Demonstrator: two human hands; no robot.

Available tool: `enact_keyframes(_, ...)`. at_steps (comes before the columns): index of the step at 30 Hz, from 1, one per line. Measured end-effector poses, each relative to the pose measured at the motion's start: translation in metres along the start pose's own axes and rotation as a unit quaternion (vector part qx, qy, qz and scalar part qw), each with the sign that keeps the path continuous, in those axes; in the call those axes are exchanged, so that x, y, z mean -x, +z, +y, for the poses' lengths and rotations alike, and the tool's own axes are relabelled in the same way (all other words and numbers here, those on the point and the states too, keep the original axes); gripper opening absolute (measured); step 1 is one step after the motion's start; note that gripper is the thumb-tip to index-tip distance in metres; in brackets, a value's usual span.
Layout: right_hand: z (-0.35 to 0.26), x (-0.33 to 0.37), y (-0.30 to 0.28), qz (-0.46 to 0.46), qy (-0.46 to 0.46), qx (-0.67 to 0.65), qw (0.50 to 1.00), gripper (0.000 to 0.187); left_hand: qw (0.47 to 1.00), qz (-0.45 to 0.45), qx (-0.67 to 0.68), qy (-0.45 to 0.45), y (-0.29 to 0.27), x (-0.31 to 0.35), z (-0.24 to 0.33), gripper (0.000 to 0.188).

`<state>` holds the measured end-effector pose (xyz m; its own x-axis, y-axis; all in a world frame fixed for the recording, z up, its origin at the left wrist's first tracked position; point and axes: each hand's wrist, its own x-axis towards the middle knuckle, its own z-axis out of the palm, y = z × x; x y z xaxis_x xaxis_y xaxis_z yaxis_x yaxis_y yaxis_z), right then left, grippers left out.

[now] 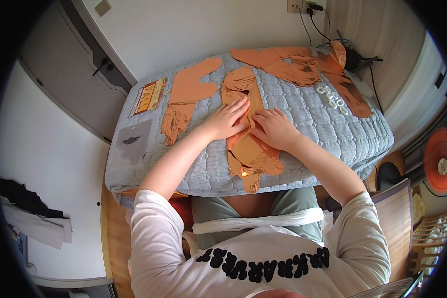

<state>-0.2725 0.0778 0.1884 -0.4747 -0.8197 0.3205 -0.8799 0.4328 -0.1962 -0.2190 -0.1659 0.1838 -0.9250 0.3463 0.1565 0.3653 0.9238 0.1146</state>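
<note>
A flat, shiny copper-coloured foil balloon [251,151] lies lengthwise in front of me on a grey quilted mattress [203,174]. My left hand [227,120] rests on its left side, fingers stretched out flat and thumb toward the middle. On the opposite side my right hand [274,128] lies on the foil with its fingers slightly bent and apart from the thumb. A narrow crease runs between the two hands. Creased foil spreads toward the near end, which has rounded lobes. My palms hide part of the balloon's middle.
Another flat foil balloon [191,87] lies left, with more copper foil [283,64] at the back and a foil piece [352,94] at right. White rings [333,99], a colourful package [148,97] and a grey plastic bag [132,141] rest on the mattress. Cables [328,30] hang behind.
</note>
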Motion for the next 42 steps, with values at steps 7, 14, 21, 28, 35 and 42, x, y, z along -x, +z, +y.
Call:
enact_keyframes(7,0.002,0.008,-0.009,-0.006,-0.027,-0.011,1.000,0.057,0.998,-0.046,-0.032,-0.020,0.000,-0.003,0.009,0.081)
enact_keyframes(14,-0.022,0.052,-0.047,-0.002,0.113,-0.189,0.975,0.060,0.996,-0.059,-0.051,-0.049,-0.001,-0.003,0.017,0.099)
enact_keyframes(21,-0.046,0.073,-0.037,0.133,0.157,-0.257,0.944,0.065,0.995,-0.030,-0.030,-0.086,0.008,-0.003,0.016,0.108)
enact_keyframes(28,-0.077,0.085,-0.040,0.131,0.084,-0.413,0.898,0.051,0.996,-0.019,-0.047,-0.068,0.008,-0.001,0.019,0.112)
enact_keyframes(35,-0.057,0.079,-0.032,0.015,0.000,-0.325,0.946,0.034,0.995,-0.025,0.023,-0.091,0.013,-0.002,0.011,0.104)
enact_keyframes(42,-0.042,0.066,-0.025,0.026,-0.091,-0.304,0.948,0.028,0.993,-0.055,-0.070,-0.081,0.006,-0.003,0.021,0.107)
